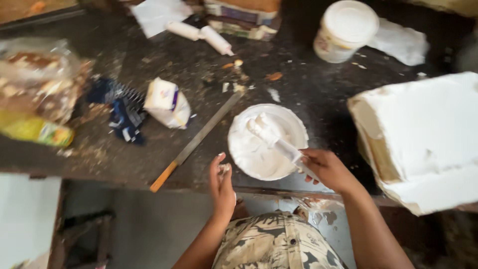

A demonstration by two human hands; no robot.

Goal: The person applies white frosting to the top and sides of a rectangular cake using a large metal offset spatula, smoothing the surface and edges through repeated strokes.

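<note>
A white bowl (294, 124) full of white cream stands near the front edge of the dark counter (149, 65). My right hand (326, 169) grips the handle of a cream-coated spatula (271, 137) whose blade rests in the bowl. My left hand (221, 184) is upright just left of the bowl, fingers loosely curled with cream on the fingertips, holding nothing. A large cake covered in white cream (423, 134) sits to the right of the bowl.
A long knife with an orange handle (196, 142) lies left of the bowl. Further left are a small white packet (167, 102), a blue cloth (122, 109) and plastic bags (40, 84). A white tub (343, 30) and a piping tube (201, 35) sit at the back.
</note>
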